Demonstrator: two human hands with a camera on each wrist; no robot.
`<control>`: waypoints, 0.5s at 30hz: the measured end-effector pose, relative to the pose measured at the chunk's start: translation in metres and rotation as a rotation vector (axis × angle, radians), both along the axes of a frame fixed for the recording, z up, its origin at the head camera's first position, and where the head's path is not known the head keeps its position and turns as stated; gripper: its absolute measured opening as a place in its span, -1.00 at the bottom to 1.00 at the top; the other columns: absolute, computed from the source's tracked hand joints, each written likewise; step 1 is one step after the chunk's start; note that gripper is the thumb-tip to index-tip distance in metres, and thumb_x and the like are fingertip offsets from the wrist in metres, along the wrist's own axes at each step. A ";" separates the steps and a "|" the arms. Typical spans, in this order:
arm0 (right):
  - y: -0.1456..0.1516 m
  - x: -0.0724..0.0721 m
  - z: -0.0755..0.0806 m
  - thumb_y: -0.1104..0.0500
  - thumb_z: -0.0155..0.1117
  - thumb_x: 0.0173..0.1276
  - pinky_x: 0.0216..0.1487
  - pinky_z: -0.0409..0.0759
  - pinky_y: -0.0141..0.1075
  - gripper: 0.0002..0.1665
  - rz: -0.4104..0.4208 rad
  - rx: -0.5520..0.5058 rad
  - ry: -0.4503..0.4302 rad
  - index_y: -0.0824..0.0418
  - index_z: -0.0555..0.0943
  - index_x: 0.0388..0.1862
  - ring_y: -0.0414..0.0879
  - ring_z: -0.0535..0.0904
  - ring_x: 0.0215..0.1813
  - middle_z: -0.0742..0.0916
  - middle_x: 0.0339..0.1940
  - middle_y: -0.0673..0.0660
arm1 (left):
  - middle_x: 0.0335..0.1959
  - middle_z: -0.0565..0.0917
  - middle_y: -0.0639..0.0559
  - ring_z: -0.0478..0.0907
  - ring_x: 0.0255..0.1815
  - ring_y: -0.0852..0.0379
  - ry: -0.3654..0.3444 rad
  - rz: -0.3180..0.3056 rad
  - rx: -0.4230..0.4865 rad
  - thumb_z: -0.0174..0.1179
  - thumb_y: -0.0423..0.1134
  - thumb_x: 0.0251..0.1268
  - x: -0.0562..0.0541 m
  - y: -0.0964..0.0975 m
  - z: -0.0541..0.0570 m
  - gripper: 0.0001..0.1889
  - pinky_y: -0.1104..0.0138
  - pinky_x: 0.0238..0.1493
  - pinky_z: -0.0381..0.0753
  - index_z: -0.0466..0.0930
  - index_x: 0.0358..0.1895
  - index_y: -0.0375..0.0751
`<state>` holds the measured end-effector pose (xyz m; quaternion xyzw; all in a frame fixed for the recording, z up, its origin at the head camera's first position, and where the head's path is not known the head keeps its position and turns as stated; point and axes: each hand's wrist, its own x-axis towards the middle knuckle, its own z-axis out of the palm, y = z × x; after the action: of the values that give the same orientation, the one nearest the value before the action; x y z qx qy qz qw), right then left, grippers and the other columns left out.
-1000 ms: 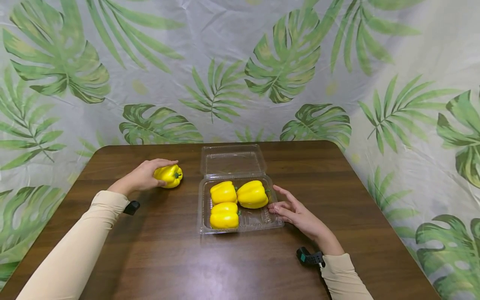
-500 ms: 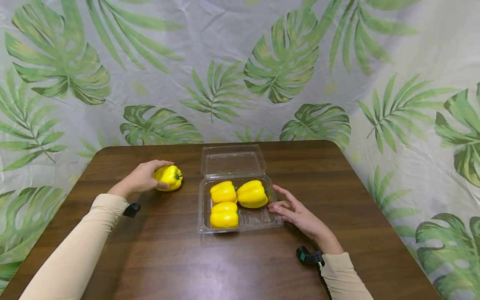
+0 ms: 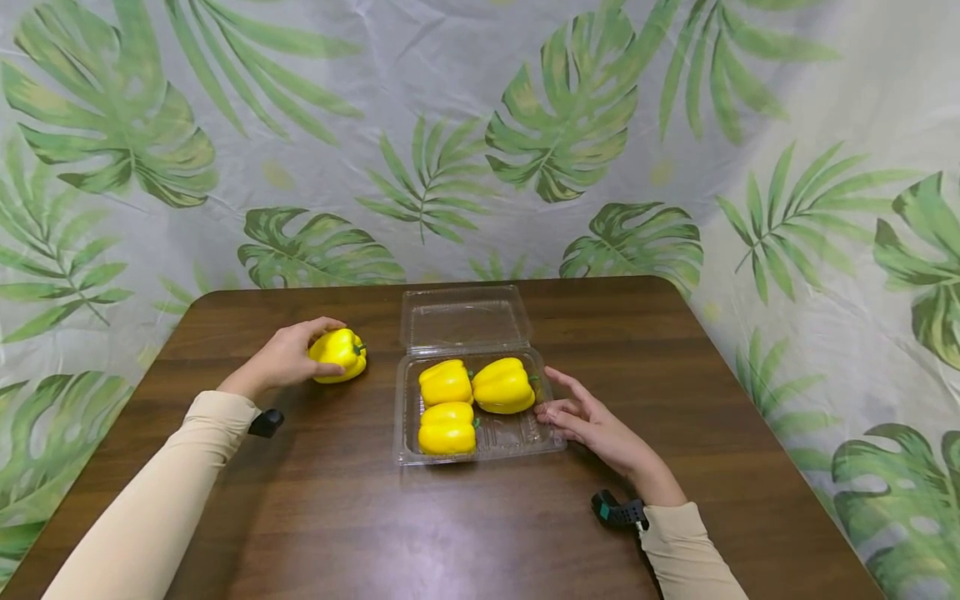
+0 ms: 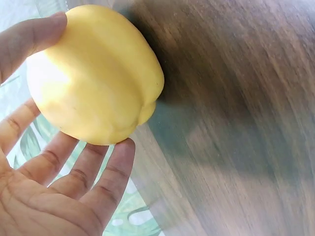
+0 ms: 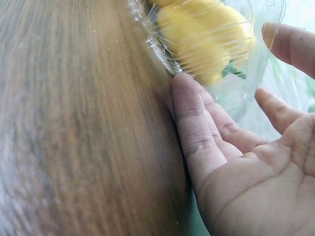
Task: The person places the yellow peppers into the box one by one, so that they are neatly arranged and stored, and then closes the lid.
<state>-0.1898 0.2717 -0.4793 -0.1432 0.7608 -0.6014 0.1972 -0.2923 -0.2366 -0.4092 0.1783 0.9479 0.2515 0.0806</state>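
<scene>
On the left part of the table, my left hand [image 3: 287, 358] grips a yellow bell pepper [image 3: 339, 354], its green stem pointing right. In the left wrist view, the thumb and fingertips [image 4: 124, 147] lie against opposite sides of this pepper [image 4: 98, 78]. Three more yellow bell peppers sit in a clear plastic clamshell container [image 3: 517, 451]: one back left [image 3: 445, 383], one back right [image 3: 504, 386], one front left [image 3: 447, 429]. My right hand [image 3: 600, 429] rests at the container's right side with relaxed, fairly straight fingers. Its fingertips touch the clear wall [image 5: 170, 64].
The container's clear lid [image 3: 467, 321] lies folded back behind it on the brown wooden table [image 3: 360, 517]. A leaf-patterned curtain [image 3: 450, 167] hangs behind the far table edge. Bare wood lies between the left hand and the container.
The pepper in my left hand has shifted slightly toward me and turned a little. My right hand and the container have stayed nearly still.
</scene>
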 end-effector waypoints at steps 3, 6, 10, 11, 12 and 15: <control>0.000 0.000 0.001 0.00 0.04 0.77 0.45 0.58 -0.06 -0.17 -0.004 0.006 0.000 -0.06 -0.07 0.82 0.32 0.52 0.54 0.60 0.46 0.45 | 0.41 0.58 -0.37 0.51 0.37 -0.38 0.003 -0.003 0.017 0.52 -0.05 0.33 0.001 0.004 0.002 -0.23 -0.29 0.39 0.49 0.44 0.53 -0.18; -0.001 0.001 0.001 0.02 0.04 0.78 0.45 0.59 -0.09 -0.17 -0.002 -0.001 -0.003 -0.06 -0.08 0.82 0.32 0.51 0.54 0.60 0.46 0.45 | 0.38 0.60 -0.37 0.52 0.36 -0.38 0.008 -0.003 0.026 0.52 -0.03 0.33 0.002 0.007 0.004 -0.24 -0.29 0.37 0.51 0.45 0.53 -0.16; -0.001 0.001 0.001 0.03 0.04 0.78 0.41 0.60 -0.19 -0.17 0.005 -0.016 -0.003 -0.05 -0.08 0.83 0.34 0.50 0.55 0.59 0.45 0.47 | 0.35 0.63 -0.33 0.55 0.34 -0.35 0.030 -0.005 0.041 0.53 0.00 0.31 0.003 0.011 0.007 -0.25 -0.25 0.35 0.55 0.47 0.51 -0.12; -0.002 0.001 0.001 0.03 0.04 0.78 0.40 0.61 -0.21 -0.17 0.005 -0.018 -0.002 -0.05 -0.08 0.82 0.34 0.50 0.55 0.59 0.45 0.47 | 0.34 0.63 -0.33 0.56 0.33 -0.35 0.035 -0.008 0.050 0.53 0.01 0.31 0.003 0.012 0.008 -0.25 -0.24 0.34 0.56 0.48 0.51 -0.11; -0.002 0.001 0.001 0.04 0.04 0.78 0.39 0.61 -0.22 -0.17 0.004 -0.019 -0.001 -0.04 -0.08 0.82 0.35 0.50 0.55 0.59 0.45 0.47 | 0.34 0.64 -0.31 0.58 0.32 -0.34 0.038 -0.008 0.058 0.54 0.02 0.30 0.004 0.014 0.009 -0.25 -0.22 0.32 0.57 0.48 0.51 -0.10; -0.001 0.001 0.001 0.03 0.04 0.78 0.39 0.61 -0.19 -0.17 0.000 -0.016 0.002 -0.04 -0.07 0.82 0.35 0.50 0.54 0.59 0.45 0.47 | 0.32 0.65 -0.29 0.60 0.31 -0.31 0.054 -0.013 0.076 0.54 0.05 0.30 0.003 0.019 0.013 -0.24 -0.19 0.29 0.60 0.48 0.50 -0.07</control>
<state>-0.1888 0.2704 -0.4779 -0.1456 0.7563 -0.6072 0.1955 -0.2893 -0.2181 -0.3964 0.1943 0.9383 0.2818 0.0500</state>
